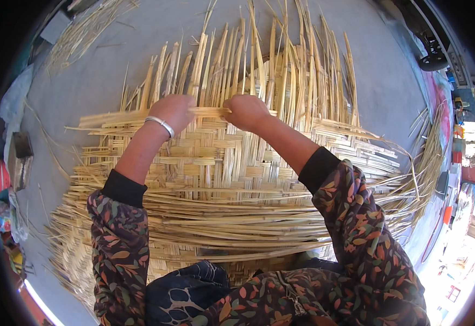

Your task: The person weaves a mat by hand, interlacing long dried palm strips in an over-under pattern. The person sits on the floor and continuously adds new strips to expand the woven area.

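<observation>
Woven bamboo mat [216, 163] fills centre of frame on grey floor [102, 76], loose strip ends fanning toward upper edge. Left hand [173, 111] and right hand [247, 111], both closed, pinch 1 horizontal bamboo strip [209, 111] between them, centre-upper frame. Silver bangle [160, 125] on left wrist.

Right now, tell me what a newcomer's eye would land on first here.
The wide woven bamboo mat fills the middle, its loose strips fanning upward and outward over the grey floor. At its upper edge both hands meet on one horizontal strip: the left hand, a silver bangle on its wrist, and the right hand.
</observation>
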`<state>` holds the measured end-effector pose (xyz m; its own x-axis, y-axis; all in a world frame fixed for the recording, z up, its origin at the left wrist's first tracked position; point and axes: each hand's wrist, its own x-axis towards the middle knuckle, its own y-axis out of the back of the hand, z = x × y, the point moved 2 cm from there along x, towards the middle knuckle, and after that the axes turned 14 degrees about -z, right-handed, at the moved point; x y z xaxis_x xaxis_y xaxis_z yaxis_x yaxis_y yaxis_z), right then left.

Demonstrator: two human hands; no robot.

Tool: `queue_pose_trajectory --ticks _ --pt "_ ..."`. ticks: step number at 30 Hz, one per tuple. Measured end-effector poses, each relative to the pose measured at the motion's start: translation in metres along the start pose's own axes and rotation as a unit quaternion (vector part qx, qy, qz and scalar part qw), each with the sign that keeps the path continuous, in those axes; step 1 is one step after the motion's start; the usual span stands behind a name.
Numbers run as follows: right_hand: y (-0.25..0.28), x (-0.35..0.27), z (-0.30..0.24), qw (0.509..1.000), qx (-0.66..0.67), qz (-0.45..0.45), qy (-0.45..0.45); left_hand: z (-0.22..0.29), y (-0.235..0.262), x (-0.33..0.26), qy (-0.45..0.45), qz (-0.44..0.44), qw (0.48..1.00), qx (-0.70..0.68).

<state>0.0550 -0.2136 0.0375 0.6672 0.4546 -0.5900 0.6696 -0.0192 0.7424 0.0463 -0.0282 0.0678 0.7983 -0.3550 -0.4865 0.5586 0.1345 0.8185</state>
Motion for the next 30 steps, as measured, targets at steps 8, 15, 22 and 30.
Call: queue_pose_trajectory --ticks 8,15,22,30 --pt "-0.004 -0.002 -0.002 0.992 0.075 0.063 -0.085 -0.019 -0.007 0.028 -0.066 0.054 0.903 -0.421" --pt "-0.009 -0.002 0.005 0.978 0.144 0.09 -0.118 -0.022 -0.03 0.085 -0.005 -0.003 0.973 -0.23" --pt "-0.01 -0.007 0.007 0.959 0.232 0.126 -0.101 -0.006 -0.015 0.106 0.061 -0.042 0.98 -0.183" --pt "-0.014 -0.009 0.017 0.936 0.282 0.192 -0.091 -0.016 -0.029 0.117 0.027 -0.118 0.885 -0.45"
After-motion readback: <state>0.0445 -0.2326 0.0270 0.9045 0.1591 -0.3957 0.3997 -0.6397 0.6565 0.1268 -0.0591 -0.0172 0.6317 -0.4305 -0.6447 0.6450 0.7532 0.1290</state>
